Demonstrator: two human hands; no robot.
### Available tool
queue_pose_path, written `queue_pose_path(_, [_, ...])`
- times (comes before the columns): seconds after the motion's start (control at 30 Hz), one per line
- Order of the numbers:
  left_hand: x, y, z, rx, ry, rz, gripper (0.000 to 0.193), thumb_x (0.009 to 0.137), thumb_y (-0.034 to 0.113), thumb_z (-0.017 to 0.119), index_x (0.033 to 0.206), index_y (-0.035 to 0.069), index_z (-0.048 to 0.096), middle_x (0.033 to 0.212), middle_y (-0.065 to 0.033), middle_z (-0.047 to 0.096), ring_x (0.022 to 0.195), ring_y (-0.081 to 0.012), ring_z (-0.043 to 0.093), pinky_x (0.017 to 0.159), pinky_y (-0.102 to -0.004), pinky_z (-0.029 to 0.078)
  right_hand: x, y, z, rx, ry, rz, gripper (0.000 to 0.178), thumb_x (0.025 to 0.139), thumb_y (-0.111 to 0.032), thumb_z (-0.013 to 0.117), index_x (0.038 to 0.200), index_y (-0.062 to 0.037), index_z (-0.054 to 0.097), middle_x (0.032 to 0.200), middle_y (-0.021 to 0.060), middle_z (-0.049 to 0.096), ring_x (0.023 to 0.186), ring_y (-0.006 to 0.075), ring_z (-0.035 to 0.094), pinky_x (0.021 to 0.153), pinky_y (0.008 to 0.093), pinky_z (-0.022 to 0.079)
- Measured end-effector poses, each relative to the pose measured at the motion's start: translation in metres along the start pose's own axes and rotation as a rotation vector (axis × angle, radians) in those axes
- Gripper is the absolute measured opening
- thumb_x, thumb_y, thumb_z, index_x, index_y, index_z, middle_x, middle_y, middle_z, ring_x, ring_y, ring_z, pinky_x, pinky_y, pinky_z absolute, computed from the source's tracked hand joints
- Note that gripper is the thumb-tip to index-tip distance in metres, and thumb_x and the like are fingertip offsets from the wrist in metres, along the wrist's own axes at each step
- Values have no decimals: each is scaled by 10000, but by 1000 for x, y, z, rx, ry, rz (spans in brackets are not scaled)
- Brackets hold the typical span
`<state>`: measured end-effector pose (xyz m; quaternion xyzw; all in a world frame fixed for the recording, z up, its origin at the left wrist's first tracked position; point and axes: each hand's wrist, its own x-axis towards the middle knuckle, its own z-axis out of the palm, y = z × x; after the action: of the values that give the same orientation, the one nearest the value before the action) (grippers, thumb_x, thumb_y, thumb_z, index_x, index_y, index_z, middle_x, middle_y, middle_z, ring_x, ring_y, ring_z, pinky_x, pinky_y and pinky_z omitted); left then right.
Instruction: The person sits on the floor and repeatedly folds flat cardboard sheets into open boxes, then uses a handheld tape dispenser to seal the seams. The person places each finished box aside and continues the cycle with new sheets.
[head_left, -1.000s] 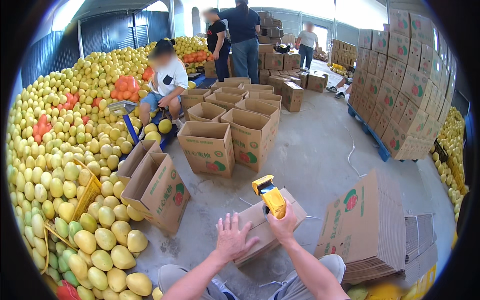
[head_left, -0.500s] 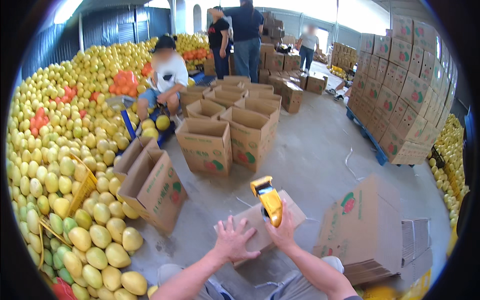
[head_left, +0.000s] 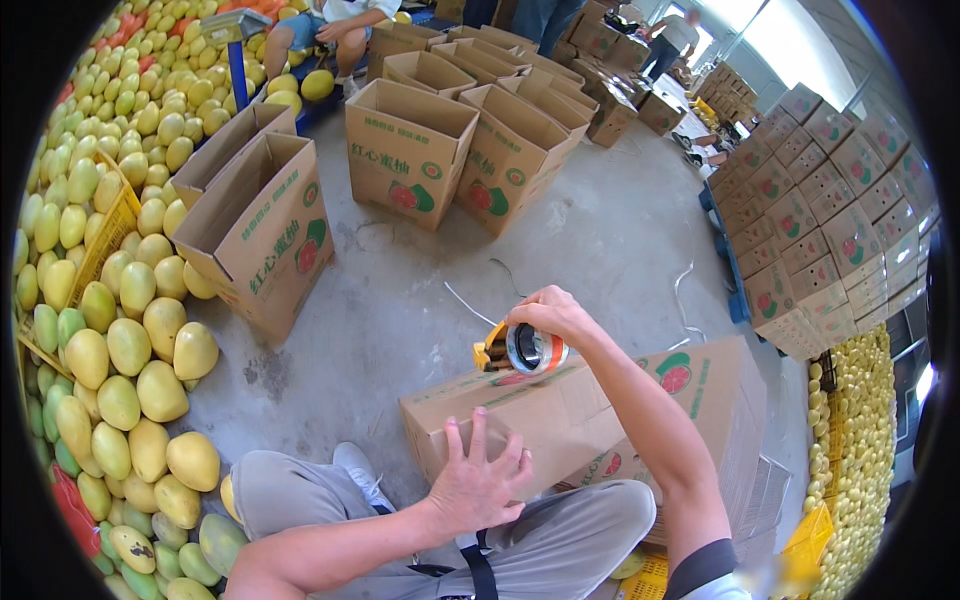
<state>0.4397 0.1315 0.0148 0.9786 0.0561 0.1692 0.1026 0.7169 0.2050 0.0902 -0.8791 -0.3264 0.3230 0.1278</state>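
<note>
A cardboard box (head_left: 565, 412) lies in front of my knees, its broad brown side facing up. My left hand (head_left: 476, 478) rests on its near left part with fingers spread, holding nothing. My right hand (head_left: 553, 312) grips a yellow tape dispenser (head_left: 492, 352) from above. A roll of tape (head_left: 535, 350) with an orange-and-white edge shows in the dispenser, just above the far edge of the box. From this angle, I cannot tell whether the dispenser touches the cardboard.
A stack of flattened cartons (head_left: 715, 425) stands to the right. Open cartons (head_left: 405, 150) stand ahead, others (head_left: 265, 235) to the left. Pomelos (head_left: 130, 345) heap up at left. Boxes on a blue pallet (head_left: 737, 295) rise at far right. Another person (head_left: 350, 20) sits beyond.
The view has tilted down and turned. The box now shows a broader side. My right hand has turned the dispenser over, its head now pointing left; my left hand still lies on the box.
</note>
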Motion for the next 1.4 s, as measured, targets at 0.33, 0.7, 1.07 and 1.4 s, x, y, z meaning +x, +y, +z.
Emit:
queue_pose_path(0.33, [2, -5, 1, -18, 32, -11, 672, 720, 621, 725, 1204, 164, 628, 1355, -152, 479, 1316, -646, 388, 909, -839, 331, 72, 3, 52, -303, -62, 6, 477, 723, -420, 701, 1021, -62, 805, 1045, 217, 759, 997, 383, 712, 865, 407, 560])
queue_pose_path(0.7, [32, -61, -12, -99, 96, -106, 688, 588, 591, 803, 1113, 159, 695, 1297, -161, 491, 1301, -569, 379, 953, -777, 314, -67, -99, -74, -411, -125, -160, 479, 748, -397, 705, 942, 37, 762, 830, 197, 734, 756, 308, 715, 701, 387, 563])
queue_pose_path(1.07, [50, -92, -14, -7, 112, -140, 724, 533, 554, 851, 1120, 154, 712, 1299, -133, 468, 1314, -493, 358, 1015, -625, 313, -363, 130, 9, -296, 169, -173, 552, 799, -375, 813, 1284, -134, 703, 810, 150, 592, 632, 342, 654, 559, 426, 527])
queue_pose_path(1.4, [39, -90, -11, 25, 156, -60, 400, 839, 406, 767, 1130, 134, 742, 1282, -97, 567, 1282, -476, 455, 1070, -599, 349, -65, 159, 149, -212, -18, 29, 449, 756, -472, 712, 923, -58, 762, 965, 194, 754, 958, 366, 733, 828, 466, 584])
